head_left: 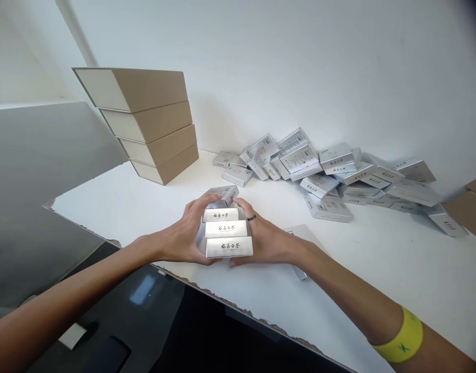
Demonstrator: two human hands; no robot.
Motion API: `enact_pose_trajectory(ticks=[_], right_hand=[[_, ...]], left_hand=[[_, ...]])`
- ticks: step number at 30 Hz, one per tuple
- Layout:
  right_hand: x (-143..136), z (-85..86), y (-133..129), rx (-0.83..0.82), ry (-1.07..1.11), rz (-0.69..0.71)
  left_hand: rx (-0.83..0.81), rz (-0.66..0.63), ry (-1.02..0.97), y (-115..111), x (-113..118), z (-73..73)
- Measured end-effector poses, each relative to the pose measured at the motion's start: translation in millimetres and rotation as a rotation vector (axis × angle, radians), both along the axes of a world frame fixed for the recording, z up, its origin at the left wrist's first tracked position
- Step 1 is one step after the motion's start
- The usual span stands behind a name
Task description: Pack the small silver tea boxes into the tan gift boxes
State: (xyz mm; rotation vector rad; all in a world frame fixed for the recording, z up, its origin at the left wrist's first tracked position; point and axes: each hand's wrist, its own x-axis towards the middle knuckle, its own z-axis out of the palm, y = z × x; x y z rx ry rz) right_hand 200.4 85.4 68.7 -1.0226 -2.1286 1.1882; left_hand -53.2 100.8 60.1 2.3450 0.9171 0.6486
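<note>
Between my palms I grip a stack of silver tea boxes (226,228), their narrow printed sides turned toward me. My left hand (187,233) wraps the stack's left side, thumb low near the front. On the right side, my right hand (261,235), with a dark ring on one finger, presses in. Just behind the stack another silver box (226,194) shows near my fingertips. Partly hidden by my right forearm, a further silver box (300,272) lies on the white table (261,295). Whether the stack touches the table I cannot tell.
A tall stack of large tan boxes with pale ends (156,119) stands at the back left. Along the wall lies a loose heap of silver boxes (350,178). A brown cardboard box (469,207) sits at the right edge. The table's front edge (238,308) is chipped.
</note>
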Motion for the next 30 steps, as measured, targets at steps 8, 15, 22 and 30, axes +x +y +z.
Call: enact_pose_trajectory(ticks=[8,15,22,30], right_hand=[[-10.2,7.8,1.7,-0.012,-0.088,0.051],[-7.8,9.7,1.7,-0.136,-0.11,0.03],[-18.6,3.1,1.9,-0.206,0.082,0.029],[-10.7,3.3,-9.6,-0.189,0.03,-0.071]], left_hand=[[-0.188,-0.069,-0.146,-4.6,0.2,-6.1],[-0.43,-0.075,-0.235,-3.8,3.4,2.8],[-0.482,-0.091,-0.319,-9.1,9.2,-14.4],[-0.287,-0.107,-0.163,8.6,-4.1,2.0]])
